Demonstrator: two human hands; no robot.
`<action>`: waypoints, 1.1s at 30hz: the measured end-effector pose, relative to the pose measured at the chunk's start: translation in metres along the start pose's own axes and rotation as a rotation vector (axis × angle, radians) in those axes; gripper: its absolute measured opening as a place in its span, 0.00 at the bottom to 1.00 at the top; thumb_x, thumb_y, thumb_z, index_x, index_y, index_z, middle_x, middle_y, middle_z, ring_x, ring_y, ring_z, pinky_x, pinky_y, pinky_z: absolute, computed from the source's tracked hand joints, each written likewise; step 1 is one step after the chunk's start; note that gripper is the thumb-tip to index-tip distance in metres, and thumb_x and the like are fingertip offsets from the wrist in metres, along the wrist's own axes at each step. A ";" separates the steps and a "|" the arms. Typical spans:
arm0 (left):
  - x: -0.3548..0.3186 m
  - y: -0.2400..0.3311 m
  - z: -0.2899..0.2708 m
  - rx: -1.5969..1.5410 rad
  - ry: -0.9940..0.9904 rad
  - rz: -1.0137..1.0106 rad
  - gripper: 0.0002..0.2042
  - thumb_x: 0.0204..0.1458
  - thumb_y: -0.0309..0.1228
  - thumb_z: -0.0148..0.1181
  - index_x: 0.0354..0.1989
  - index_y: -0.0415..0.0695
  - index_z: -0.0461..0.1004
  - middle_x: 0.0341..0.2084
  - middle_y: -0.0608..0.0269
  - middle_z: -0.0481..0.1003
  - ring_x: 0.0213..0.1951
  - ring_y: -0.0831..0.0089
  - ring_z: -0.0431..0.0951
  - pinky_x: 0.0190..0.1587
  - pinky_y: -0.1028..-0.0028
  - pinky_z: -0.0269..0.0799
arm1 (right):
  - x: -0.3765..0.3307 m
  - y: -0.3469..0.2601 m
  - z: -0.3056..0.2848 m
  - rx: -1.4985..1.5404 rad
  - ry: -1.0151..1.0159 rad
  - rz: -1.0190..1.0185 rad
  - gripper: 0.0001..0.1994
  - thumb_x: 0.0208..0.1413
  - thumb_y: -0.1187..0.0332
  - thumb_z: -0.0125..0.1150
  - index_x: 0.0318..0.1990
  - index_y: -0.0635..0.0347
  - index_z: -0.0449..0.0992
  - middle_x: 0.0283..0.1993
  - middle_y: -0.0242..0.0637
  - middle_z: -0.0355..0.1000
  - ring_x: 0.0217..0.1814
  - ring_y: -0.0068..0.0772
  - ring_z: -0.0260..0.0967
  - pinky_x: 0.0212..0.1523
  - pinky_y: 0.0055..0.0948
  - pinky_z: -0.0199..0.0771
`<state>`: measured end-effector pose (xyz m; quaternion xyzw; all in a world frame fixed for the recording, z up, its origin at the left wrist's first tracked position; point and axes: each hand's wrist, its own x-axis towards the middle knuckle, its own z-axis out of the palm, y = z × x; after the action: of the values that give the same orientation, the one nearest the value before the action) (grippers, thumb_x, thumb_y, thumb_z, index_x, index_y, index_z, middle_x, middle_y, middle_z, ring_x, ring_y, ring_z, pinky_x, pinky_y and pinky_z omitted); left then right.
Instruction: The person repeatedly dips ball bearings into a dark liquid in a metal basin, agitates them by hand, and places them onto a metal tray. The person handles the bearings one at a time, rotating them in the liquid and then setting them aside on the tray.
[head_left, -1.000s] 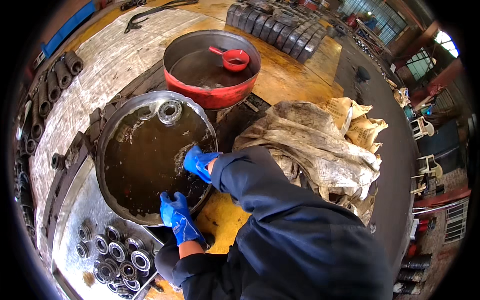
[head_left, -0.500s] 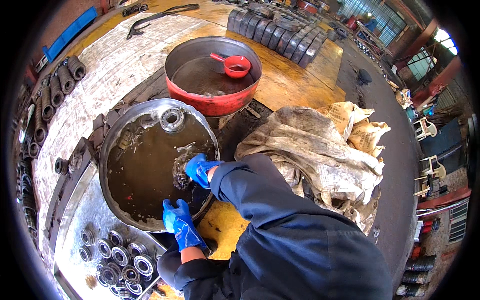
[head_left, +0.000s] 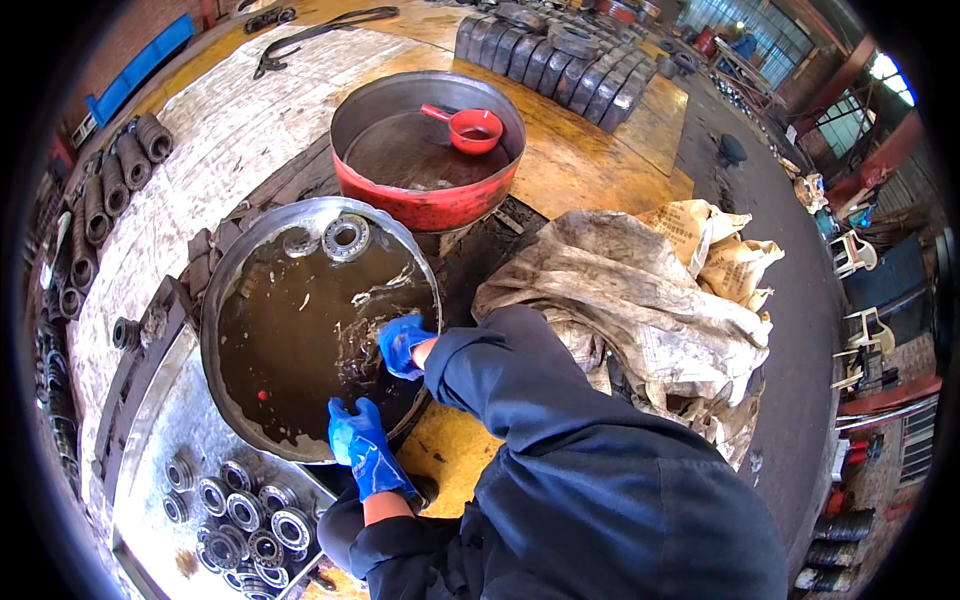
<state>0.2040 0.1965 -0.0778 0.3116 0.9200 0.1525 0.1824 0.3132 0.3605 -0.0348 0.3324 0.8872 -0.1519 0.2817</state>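
Note:
A round metal tub [head_left: 212, 345] of murky brown liquid stands in front of me. My right hand [head_left: 403, 345], in a blue glove, reaches low into its right side. The liquid beside it is streaked and rippled, and the fingertips are hidden, so I cannot tell whether they hold anything. At the near rim, my gloved left hand [head_left: 358, 440] rests with thumb and fingers apart, nothing visible in it. A steel bearing [head_left: 345, 237] sits at the tub's far side, partly above the liquid. A small red object [head_left: 263, 396] shows near the left.
Several bearings [head_left: 245, 510] lie on a metal sheet at lower left. Behind the tub stands a red basin [head_left: 430, 207] holding a red dipper [head_left: 474, 130]. Stained cloth [head_left: 610, 290] is heaped at right beside paper sacks [head_left: 735, 255]. Dark blocks [head_left: 550, 70] are stacked farther back.
My right hand has shifted slightly right and down, and pale streaks on the liquid have spread. The small red object shows more plainly. My left hand stays at the rim.

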 end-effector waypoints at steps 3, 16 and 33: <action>-0.005 0.019 0.004 -0.014 -0.060 0.042 0.27 0.51 0.47 0.58 0.58 0.48 0.74 0.45 0.46 0.81 0.47 0.48 0.82 0.50 0.53 0.76 | 0.062 0.046 0.096 0.209 0.282 0.100 0.13 0.48 0.63 0.61 0.38 0.53 0.87 0.43 0.43 0.83 0.45 0.50 0.81 0.38 0.51 0.79; -0.003 0.015 0.007 -0.046 -0.014 0.035 0.25 0.50 0.48 0.58 0.54 0.48 0.76 0.42 0.46 0.82 0.46 0.46 0.82 0.49 0.52 0.76 | 0.056 0.029 0.070 0.369 0.227 0.239 0.18 0.37 0.63 0.69 0.41 0.46 0.88 0.44 0.44 0.82 0.51 0.45 0.80 0.44 0.47 0.81; -0.009 0.019 -0.011 -0.076 -0.078 -0.050 0.28 0.53 0.46 0.58 0.60 0.44 0.73 0.45 0.47 0.81 0.49 0.50 0.81 0.51 0.56 0.76 | 0.076 0.052 0.089 0.175 0.221 0.068 0.16 0.52 0.58 0.63 0.45 0.56 0.85 0.48 0.50 0.79 0.53 0.51 0.78 0.49 0.46 0.77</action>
<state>0.2161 0.2034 -0.0580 0.2871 0.9132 0.1706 0.2336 0.3371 0.3963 -0.1559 0.4001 0.8844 -0.1815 0.1574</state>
